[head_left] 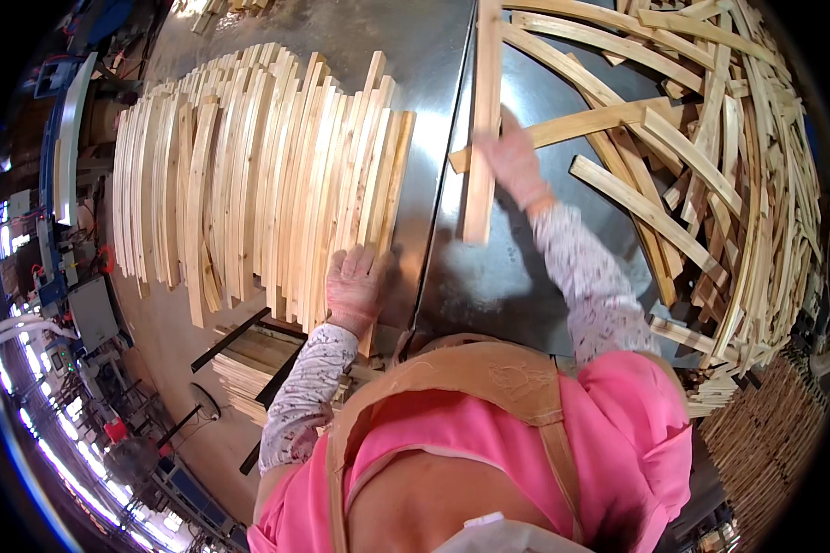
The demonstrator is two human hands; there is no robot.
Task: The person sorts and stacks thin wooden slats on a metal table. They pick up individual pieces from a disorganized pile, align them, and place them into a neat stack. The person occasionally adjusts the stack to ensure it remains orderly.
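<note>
My left hand (pixel 353 288) lies on the near ends of a row of wooden strips (pixel 277 166), set side by side on the left of the metal table. Its fingers are stretched out over the wood. My right hand (pixel 515 164), slightly blurred, is closed around the edge of one long wooden strip (pixel 482 205) that points away from me, right of the table's seam. Under that strip another wooden strip (pixel 581 123) lies crosswise, reaching toward the right. The fingertips of my right hand are partly hidden against the wood.
A jumbled pile of wooden strips (pixel 710 175) fills the table's right side. The dark seam (pixel 431 235) splits the metal tabletop (pixel 503 286). Below left, more stacked wood (pixel 249 369) sits by a black metal frame (pixel 231 339). Machinery (pixel 92 313) stands farther left.
</note>
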